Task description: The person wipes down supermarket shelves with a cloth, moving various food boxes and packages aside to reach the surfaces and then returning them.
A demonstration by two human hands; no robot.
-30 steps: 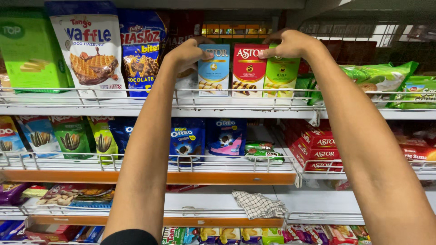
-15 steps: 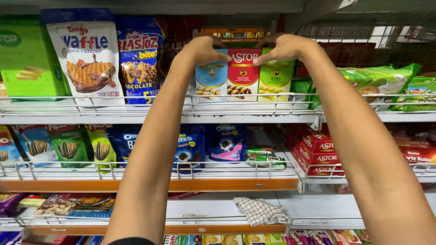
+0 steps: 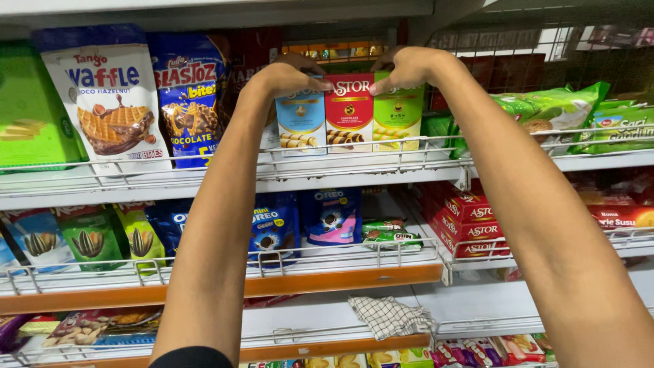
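The left hand (image 3: 286,76) is curling over the top of the pale blue cardboard wafer box (image 3: 300,121), and the right hand (image 3: 403,67) is pinching the green cardboard box (image 3: 398,117), either side of the red cardboard box (image 3: 349,112) behind the white wire shelf rail (image 3: 204,163). They look light, stiff and crushable, best gripped by their side edges.

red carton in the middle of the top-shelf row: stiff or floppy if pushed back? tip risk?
The red carton looks like a stiff paperboard box with crisp, flat faces, so it should slide rather than crumple. It is tall and narrow, so it could tip, but the blue carton and green carton flank it closely. Probably light, being a wafer snack pack.
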